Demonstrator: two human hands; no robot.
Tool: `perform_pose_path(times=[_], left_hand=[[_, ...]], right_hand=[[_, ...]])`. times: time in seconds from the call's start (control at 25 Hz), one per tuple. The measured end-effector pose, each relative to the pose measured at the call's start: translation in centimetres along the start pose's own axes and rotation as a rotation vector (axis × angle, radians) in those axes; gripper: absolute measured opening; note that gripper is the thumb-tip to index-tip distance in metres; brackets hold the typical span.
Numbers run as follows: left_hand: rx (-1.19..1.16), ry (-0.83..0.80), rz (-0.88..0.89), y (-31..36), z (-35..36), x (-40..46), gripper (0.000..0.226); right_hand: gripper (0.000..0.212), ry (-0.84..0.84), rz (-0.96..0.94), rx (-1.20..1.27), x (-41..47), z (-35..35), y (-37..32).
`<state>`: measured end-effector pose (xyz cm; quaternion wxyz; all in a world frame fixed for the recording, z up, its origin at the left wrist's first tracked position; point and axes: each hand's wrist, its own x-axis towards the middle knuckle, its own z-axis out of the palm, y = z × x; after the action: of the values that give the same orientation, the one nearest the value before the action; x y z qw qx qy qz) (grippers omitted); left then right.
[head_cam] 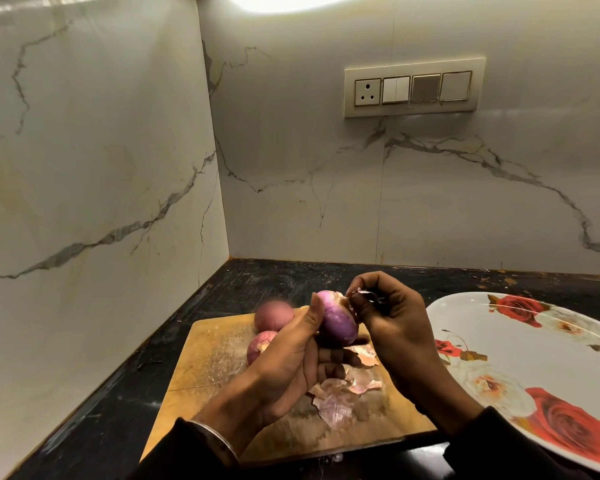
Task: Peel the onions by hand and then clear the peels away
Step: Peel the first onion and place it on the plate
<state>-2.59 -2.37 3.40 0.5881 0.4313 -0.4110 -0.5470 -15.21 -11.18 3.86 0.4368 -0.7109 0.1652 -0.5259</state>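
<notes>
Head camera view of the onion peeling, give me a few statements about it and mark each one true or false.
1. The left hand holds the shiny purple peeled onion. True.
2. The right hand rests flat on the white oval plate with red roses. False: it pinches a strip of skin at the onion's top.
3. Two unpeeled reddish onions lie on the wooden cutting board. True.
4. The papery pink peels lie on the plate. False: they lie on the board.
</notes>
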Motion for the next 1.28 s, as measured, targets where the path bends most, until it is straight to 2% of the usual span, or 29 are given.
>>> perform_pose_path(times=[0.08, 0.16, 0.32, 0.44, 0.6, 0.72, 0.88, 1.08, 1.28], left_hand=[[-0.023, 0.037, 0.033, -0.08, -0.27, 0.17, 0.064], [-0.014, 0.069, 0.051, -0.03, -0.46, 0.23, 0.062], [0.070, 0.093, 0.071, 0.08, -0.60, 0.11, 0.057], [0.104, 0.084, 0.090, 0.14, -0.49, 0.00, 0.057], [0.053, 0.071, 0.096, 0.08, -0.18, -0.28, 0.070], [0.025, 0.074, 0.105, -0.02, 0.14, -0.33, 0.067], [-0.027, 0.065, 0.075, 0.22, -0.02, -0.25, 0.056], [-0.063, 0.050, 0.045, 0.27, -0.26, -0.15, 0.059], [-0.046, 0.043, 0.042, 0.06, -0.05, -0.16, 0.060]], right_hand=[[0.020, -0.030, -0.028, -0.078, 0.06, -0.05, 0.24], [0.026, -0.061, -0.054, -0.159, 0.18, -0.39, 0.37], [0.031, -0.087, -0.040, -0.165, 0.26, -0.61, 0.51], [0.023, -0.062, -0.069, -0.203, 0.31, -0.64, 0.58], [0.033, -0.006, -0.116, -0.218, 0.07, -0.42, 0.39], [0.037, 0.022, -0.126, -0.255, -0.02, -0.04, 0.65], [0.035, 0.030, -0.037, -0.106, -0.02, 0.07, 0.85], [0.028, 0.000, 0.062, 0.108, -0.20, 0.03, 0.34], [0.021, 0.023, 0.090, 0.126, -0.17, 0.02, 0.00]])
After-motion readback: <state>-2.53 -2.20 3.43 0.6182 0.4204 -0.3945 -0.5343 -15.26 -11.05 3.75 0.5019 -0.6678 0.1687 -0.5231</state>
